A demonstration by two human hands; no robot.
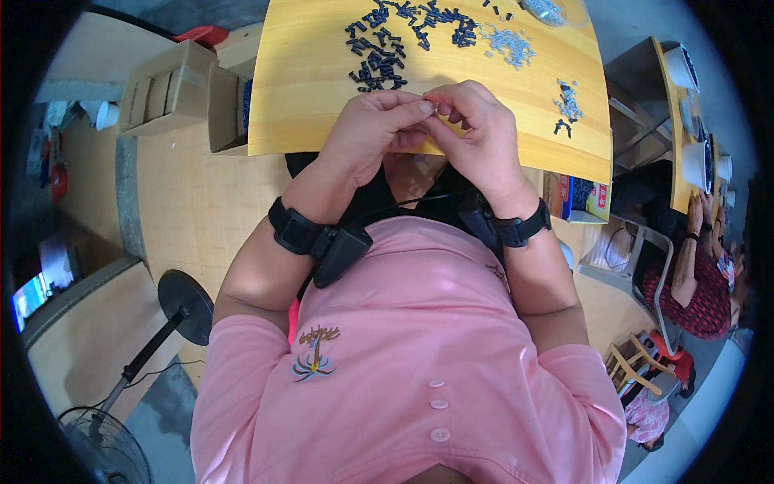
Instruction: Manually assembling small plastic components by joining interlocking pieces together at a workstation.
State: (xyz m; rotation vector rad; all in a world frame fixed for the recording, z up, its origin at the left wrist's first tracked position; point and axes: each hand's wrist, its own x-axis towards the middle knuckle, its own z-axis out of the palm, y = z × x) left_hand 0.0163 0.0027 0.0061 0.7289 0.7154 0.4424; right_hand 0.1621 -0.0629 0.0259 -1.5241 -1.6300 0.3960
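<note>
My left hand (pixel 367 133) and my right hand (pixel 486 141) meet over the near edge of the yellow table (pixel 298 97). Their thumbs and forefingers are pinched together, fingertips touching. Whatever lies between them is too small and too covered to name. Beyond my left hand spreads a heap of small black cylindrical parts (pixel 377 63). Small grey-silver pieces (pixel 512 48) are scattered farther to the right. Closer to the table's right edge is a smaller group of silver pieces (pixel 568 101), with a few black parts (pixel 563 127) just below it.
A clear container (pixel 545 10) of silver pieces stands at the far edge. Cardboard boxes (pixel 165 93) are left of the table, and an open box (pixel 587 200) with dark contents is below its right side. A fan (pixel 105 444) stands lower left. Another person (pixel 697 282) sits right, beside a chair (pixel 633 258).
</note>
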